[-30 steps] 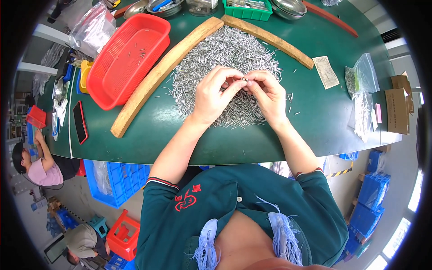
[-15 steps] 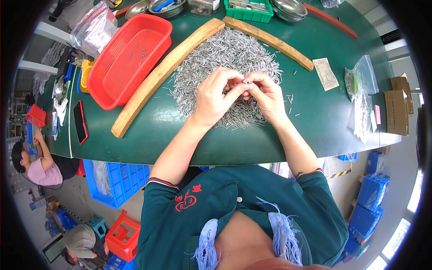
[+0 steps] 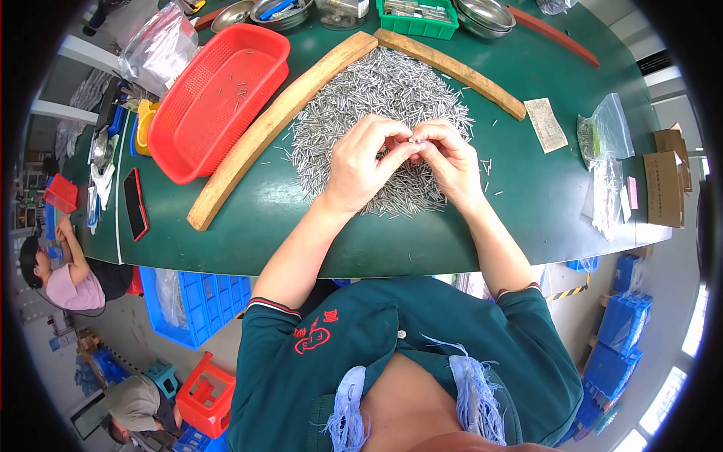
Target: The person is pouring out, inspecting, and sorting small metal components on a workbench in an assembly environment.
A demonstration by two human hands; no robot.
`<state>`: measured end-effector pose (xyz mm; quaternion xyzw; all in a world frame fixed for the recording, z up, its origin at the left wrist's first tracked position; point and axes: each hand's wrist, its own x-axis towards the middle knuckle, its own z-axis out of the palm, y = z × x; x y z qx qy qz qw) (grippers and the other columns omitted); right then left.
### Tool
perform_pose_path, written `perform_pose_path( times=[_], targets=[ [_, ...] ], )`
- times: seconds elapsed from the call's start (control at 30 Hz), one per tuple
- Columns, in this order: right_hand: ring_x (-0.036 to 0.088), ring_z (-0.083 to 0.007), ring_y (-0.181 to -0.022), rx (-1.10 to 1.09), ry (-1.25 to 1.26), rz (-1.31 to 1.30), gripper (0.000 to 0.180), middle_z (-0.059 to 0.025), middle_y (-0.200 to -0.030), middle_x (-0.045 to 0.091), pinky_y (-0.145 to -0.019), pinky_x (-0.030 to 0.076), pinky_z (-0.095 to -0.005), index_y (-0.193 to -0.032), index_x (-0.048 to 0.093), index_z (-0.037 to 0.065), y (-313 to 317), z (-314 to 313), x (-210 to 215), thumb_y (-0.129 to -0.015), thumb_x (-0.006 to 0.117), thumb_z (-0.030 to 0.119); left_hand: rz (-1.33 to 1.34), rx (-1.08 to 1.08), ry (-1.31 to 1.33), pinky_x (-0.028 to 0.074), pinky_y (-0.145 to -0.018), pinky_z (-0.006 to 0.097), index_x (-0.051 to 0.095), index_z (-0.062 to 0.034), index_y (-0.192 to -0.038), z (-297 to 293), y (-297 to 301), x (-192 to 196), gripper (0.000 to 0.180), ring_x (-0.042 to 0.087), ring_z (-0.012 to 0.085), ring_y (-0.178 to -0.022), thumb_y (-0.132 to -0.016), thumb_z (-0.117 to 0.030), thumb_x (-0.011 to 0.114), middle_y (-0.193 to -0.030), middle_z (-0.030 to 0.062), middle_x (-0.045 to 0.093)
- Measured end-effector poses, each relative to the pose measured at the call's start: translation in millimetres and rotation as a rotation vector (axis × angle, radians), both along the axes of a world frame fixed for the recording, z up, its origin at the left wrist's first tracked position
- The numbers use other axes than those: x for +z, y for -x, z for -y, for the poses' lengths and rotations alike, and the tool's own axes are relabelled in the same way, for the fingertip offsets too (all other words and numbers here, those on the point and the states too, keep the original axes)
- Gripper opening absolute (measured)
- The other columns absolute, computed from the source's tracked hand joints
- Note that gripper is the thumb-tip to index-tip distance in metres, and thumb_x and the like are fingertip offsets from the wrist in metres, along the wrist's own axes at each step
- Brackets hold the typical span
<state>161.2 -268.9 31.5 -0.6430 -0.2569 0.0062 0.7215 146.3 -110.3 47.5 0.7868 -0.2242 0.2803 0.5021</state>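
Over a wide pile of small silvery metal pins (image 3: 384, 79), both my hands meet at the fingertips. My left hand (image 3: 360, 166) is closed in a pinch, its thumb and forefinger at a small metal pin (image 3: 414, 140). From the other side, my right hand (image 3: 453, 167) pinches at the same spot, thumb against forefinger. The pin shows only as a tiny bright bit between the fingertips. Curled fingers hide whatever else lies in either palm. Two wooden bars (image 3: 279, 120) form a corner behind the pile.
Left of the bars lies a red plastic basket (image 3: 169, 162) with a few pins inside. A red-edged phone (image 3: 135, 203) is near it. A paper slip (image 3: 545, 124) and clear plastic bags (image 3: 606, 181) lie right. A green tray (image 3: 418, 26) stands at the back. Two people are at left.
Very little differs. My fingertips have shifted slightly around the small pin, with both hands still together over the pile.
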Motion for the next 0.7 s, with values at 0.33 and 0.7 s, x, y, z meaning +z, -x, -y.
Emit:
perform_pose_path(
  times=[0.33, 0.7],
  targets=[
    [0.057, -0.0116, -0.077, -0.109, 0.14, 0.137, 0.012, -0.0078, -0.093, 0.056, -0.064, 0.051, -0.0228, -0.093, 0.061, 0.001, -1, 2, 4, -0.083, 0.056, -0.003, 0.134, -0.004, -0.044, 0.048, -0.051, 0.023, 0.058, -0.0041, -0.085, -1, -3, -4, 0.025, 0.057, 0.0133, -0.063, -0.067, -0.003, 0.075, -0.079, 0.0061, 0.059],
    [0.058, -0.0117, -0.078, 0.125, -0.118, -0.289, 0.02, -0.006, -0.095, 0.058, -0.068, 0.049, -0.0227, -0.104, 0.061, -0.001, 2, 3, 12, -0.089, 0.054, 0.009, 0.102, 0.023, -0.017, 0.05, -0.054, 0.024, 0.062, -0.0048, -0.087, -4, -5, -6, 0.02, 0.059, 0.0136, -0.068, -0.07, -0.001, 0.073, -0.084, 0.0061, 0.058]
  ],
)
